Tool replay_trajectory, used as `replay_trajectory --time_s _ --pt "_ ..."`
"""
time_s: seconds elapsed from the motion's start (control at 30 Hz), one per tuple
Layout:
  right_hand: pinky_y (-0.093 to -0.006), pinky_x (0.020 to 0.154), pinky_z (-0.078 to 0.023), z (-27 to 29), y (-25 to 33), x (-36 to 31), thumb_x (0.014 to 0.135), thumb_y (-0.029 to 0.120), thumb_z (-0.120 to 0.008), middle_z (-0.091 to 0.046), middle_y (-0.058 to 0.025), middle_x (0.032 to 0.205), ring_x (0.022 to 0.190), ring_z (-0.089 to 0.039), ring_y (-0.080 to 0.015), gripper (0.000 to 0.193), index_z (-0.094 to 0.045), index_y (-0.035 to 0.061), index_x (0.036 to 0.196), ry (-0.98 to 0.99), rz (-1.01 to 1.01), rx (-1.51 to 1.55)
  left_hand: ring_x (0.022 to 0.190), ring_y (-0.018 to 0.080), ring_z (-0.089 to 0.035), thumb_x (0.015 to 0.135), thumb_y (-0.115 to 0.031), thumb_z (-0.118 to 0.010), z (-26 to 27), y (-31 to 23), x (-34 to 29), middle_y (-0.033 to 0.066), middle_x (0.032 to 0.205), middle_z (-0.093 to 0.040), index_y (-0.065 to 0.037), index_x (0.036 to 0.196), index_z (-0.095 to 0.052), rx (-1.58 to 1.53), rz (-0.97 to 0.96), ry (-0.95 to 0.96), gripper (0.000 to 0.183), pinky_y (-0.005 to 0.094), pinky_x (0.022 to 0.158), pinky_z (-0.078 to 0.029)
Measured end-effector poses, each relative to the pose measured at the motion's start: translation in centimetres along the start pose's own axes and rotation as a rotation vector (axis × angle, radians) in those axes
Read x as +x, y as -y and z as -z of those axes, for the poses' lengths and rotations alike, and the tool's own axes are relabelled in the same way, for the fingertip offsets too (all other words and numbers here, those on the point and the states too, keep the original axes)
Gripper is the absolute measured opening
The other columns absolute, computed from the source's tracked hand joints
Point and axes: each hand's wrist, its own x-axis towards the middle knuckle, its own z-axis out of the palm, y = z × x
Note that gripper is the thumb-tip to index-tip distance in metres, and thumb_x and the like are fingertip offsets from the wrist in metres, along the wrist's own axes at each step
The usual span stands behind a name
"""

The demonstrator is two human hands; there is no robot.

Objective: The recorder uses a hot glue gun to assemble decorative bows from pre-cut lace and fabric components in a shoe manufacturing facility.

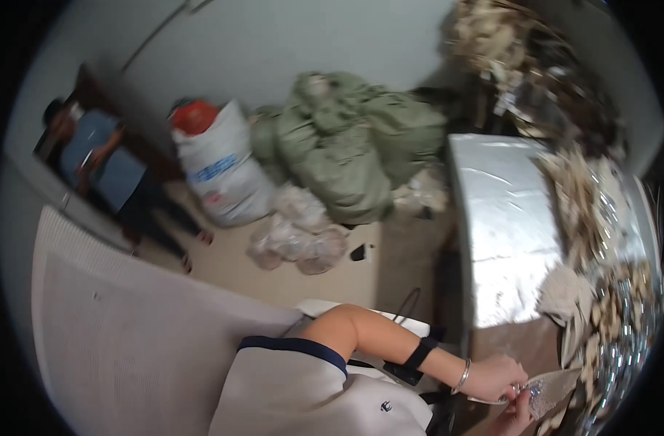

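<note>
My left hand (494, 378), with a silver bangle at the wrist and a black band on the forearm, reaches across to the lower right. Its fingers are bent down and pressed together on a beige, flat piece with glittery, bead-like bits (542, 392). Just below, at the lower edge, my right hand (519, 416) grips the same piece, its thumb on top. Both hands almost touch there. What lies between the fingertips is too small to make out. Beneath them is a brown surface (502, 345) at the near end of a silver-covered table (502, 232).
Beige strips (579, 203) and shiny silver strands (622, 349) are heaped along the table's right side, near a pale cloth bundle (563, 294). Green sacks (339, 152), a white sack (223, 171) and clear bags (299, 236) stand by the wall. A person (106, 163) stands at the left.
</note>
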Motion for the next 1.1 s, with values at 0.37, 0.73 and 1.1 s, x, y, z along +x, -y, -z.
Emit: replay_trajectory --time_s 0.37,0.73,1.1 --pt "-0.0297 0.075 -0.048 -12.1 -0.1 1.3 0.088 0.007 -0.062 -0.066 -0.0099 0.089 0.08 -0.061 -0.0181 0.009 -0.064 -0.0013 0.091 0.144 -0.335 0.071 0.068 0.0361 -0.064 0.069 -0.013 -0.072 7.2 0.9 -5.5 0.0206 0.072 -0.065 0.0 0.082 -0.069 0.023 0.206 -0.341 0.018 0.0422 0.064 -0.049" --pt "-0.034 0.089 -0.048 -12.6 0.7 -0.6 0.096 0.01 -0.054 -0.061 -0.011 0.107 0.1 -0.059 -0.0204 0.023 -0.057 -0.0028 0.115 0.249 0.281 -0.094 0.079 0.0285 -0.066 0.085 -0.019 -0.065 9.4 0.9 -1.3 0.0186 0.087 -0.069 0.0 0.103 -0.065 -0.256 0.225 0.122 0.026 0.0378 0.072 -0.051" --pt "-0.0313 0.079 -0.053 -0.7 2.3 1.2 0.094 0.011 -0.062 -0.065 -0.0107 0.099 0.088 -0.065 -0.0194 0.026 -0.056 0.0024 0.117 -0.065 -0.039 0.479 0.079 0.0138 -0.061 0.092 -0.028 -0.067 7.1 1.0 10.6 0.0087 0.084 -0.066 -0.003 0.099 -0.065 0.037 0.143 0.584 0.027 0.0312 0.073 -0.049"
